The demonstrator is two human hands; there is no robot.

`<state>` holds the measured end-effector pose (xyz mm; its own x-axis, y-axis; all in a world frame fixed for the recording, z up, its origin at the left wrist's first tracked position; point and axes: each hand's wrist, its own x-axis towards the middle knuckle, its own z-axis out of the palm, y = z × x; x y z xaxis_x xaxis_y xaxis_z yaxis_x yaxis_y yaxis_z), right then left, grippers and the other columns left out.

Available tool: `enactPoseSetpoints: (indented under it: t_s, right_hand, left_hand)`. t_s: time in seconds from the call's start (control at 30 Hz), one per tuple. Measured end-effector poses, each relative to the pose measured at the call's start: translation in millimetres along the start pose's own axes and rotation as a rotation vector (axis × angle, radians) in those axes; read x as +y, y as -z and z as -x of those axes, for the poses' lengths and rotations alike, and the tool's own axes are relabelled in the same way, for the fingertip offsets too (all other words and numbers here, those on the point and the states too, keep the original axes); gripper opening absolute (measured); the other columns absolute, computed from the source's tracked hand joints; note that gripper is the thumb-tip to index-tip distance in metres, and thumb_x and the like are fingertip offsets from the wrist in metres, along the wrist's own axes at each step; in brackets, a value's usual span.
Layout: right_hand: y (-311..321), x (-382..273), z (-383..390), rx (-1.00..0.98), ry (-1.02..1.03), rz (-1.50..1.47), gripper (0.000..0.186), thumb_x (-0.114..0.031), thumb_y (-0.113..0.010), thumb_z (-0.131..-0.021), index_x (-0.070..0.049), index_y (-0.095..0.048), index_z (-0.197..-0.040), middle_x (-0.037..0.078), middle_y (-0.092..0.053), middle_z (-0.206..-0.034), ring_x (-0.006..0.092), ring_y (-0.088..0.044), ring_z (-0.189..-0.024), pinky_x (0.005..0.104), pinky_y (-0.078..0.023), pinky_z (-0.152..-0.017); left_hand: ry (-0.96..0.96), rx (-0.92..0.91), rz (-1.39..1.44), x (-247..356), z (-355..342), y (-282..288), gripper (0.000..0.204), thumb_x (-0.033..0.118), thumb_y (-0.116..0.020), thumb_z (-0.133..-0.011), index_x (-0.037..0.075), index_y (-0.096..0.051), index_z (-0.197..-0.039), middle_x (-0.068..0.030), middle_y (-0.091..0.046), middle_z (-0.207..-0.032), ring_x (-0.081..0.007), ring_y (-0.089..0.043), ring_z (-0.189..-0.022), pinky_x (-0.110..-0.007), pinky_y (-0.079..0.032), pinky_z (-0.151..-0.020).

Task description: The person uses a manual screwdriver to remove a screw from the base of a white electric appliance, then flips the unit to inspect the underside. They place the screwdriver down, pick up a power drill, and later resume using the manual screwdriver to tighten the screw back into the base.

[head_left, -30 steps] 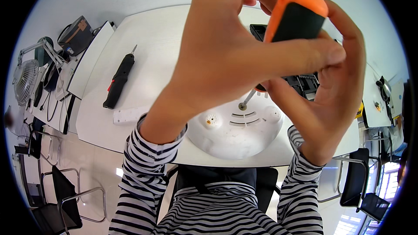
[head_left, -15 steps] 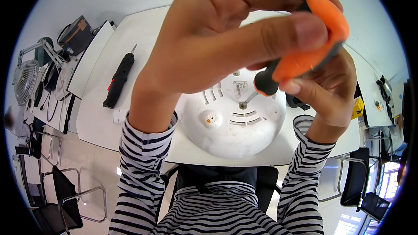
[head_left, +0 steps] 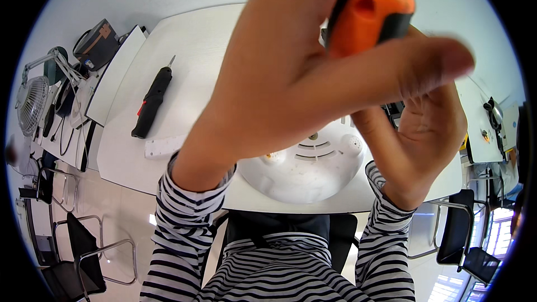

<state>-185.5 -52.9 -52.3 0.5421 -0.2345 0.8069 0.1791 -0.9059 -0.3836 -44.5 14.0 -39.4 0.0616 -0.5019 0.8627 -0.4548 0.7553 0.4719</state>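
My left hand [head_left: 279,78] is closed around a screwdriver [head_left: 386,0] with a thick orange and black handle, its butt end turned toward me. The thumb sticks out to the right, past the handle. Close behind and to the right is my right hand [head_left: 422,128], palm partly showing; its fingers are hidden behind my left hand and the handle. The screwdriver's shaft and tip are out of sight. Below both hands a round white plastic housing [head_left: 305,182] lies on the table, with curved vent slots and recessed screw holes. My left hand covers much of it.
On the white table [head_left: 190,39], a black pen-shaped power tool [head_left: 154,100] with a red switch lies at the left, near a white strip [head_left: 162,147]. Farther left, a side table holds a desk fan [head_left: 33,103] and a grey case [head_left: 98,45]. Chairs [head_left: 84,246] stand on both sides.
The screwdriver has risen and tipped its butt toward me, so the shaft no longer shows. My left hand has moved up over the housing, its thumb now stretched off the handle.
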Motion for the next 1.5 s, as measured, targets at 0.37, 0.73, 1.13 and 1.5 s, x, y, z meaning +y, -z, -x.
enactPoseSetpoints:
  t_s: [0.37,0.73,1.13,1.5]
  right_hand:
    - [7.2,18.0,2.0,0.104,-0.136,-0.492,0.060,0.000,-0.066,-0.071,0.013,-0.040,-0.123,0.020,-0.059,-0.105,0.0254,-0.061,-0.097,0.0335,-0.047,-0.088]
    - [-9.3,-2.3,-1.1,0.223,-0.008,-0.163,0.068,0.003,-0.072,-0.066,0.006,-0.040,-0.126,0.016,-0.052,-0.119,0.0215,-0.057,-0.104,0.0303,-0.045,-0.090]
    - [0.4,7.3,-12.1,-0.134,-0.181,-0.486,0.058,-0.003,-0.070,-0.075,0.012,-0.041,-0.123,0.020,-0.060,-0.107,0.0252,-0.061,-0.100,0.0344,-0.046,-0.091]
    - [-4.0,4.9,-8.1,-0.024,-0.149,-0.486,0.059,0.000,-0.067,-0.074,0.010,-0.039,-0.125,0.017,-0.060,-0.106,0.0205,-0.060,-0.098,0.0306,-0.043,-0.091]
  left_hand:
    - [-0.023,0.046,0.021,-6.9,-11.4,-9.9,0.044,0.023,-0.070,-0.078,-0.002,-0.050,-0.108,-0.0158,-0.061,-0.094,-0.0191,-0.061,-0.090,-0.033,-0.044,-0.086]
    - [0.092,0.143,0.045,-6.1,-2.4,-16.9,0.044,0.023,-0.071,-0.078,-0.002,-0.049,-0.108,-0.0160,-0.061,-0.093,-0.0190,-0.061,-0.090,-0.032,-0.045,-0.085]
    - [0.205,0.125,0.346,2.7,-3.2,12.4,0.044,0.024,-0.071,-0.078,-0.002,-0.049,-0.107,-0.0162,-0.061,-0.092,-0.0188,-0.061,-0.089,-0.032,-0.045,-0.085]
    - [-0.033,0.001,-0.064,0.8,3.3,10.1,0.053,0.018,-0.083,-0.066,0.003,-0.047,-0.102,-0.0132,-0.059,-0.088,-0.0161,-0.059,-0.085,-0.028,-0.044,-0.081]
